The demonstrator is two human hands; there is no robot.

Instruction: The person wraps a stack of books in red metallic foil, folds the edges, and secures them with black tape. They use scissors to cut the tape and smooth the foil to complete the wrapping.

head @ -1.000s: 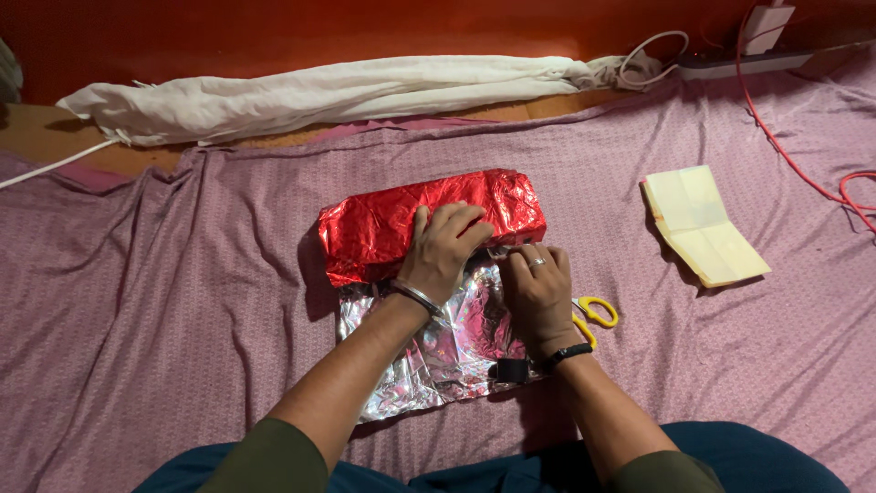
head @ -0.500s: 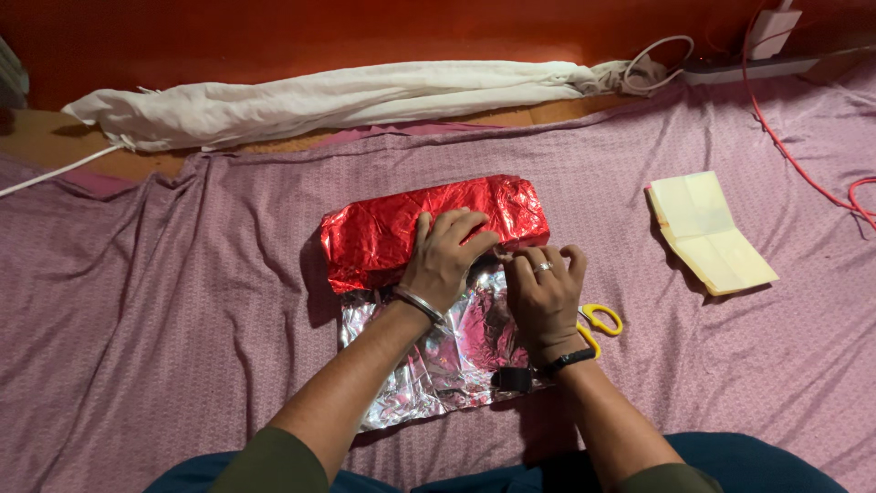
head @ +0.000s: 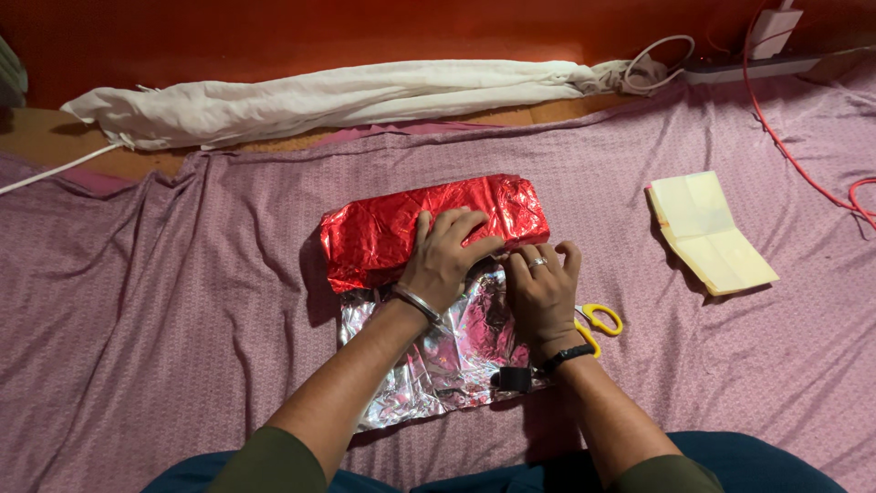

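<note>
Left hand [head: 447, 260] pressed flat on red foil parcel [head: 401, 228]. Right hand [head: 543, 290], fingers now curled lower than a moment ago, pinching foil edge at parcel's 5 o'clock; fold being tightened.

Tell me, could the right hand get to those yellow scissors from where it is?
Probably yes. The right hand rests on the foil wrapping paper, and the yellow-handled scissors lie on the purple cloth just to its right, partly hidden under the wrist. Nothing lies between them.
</note>
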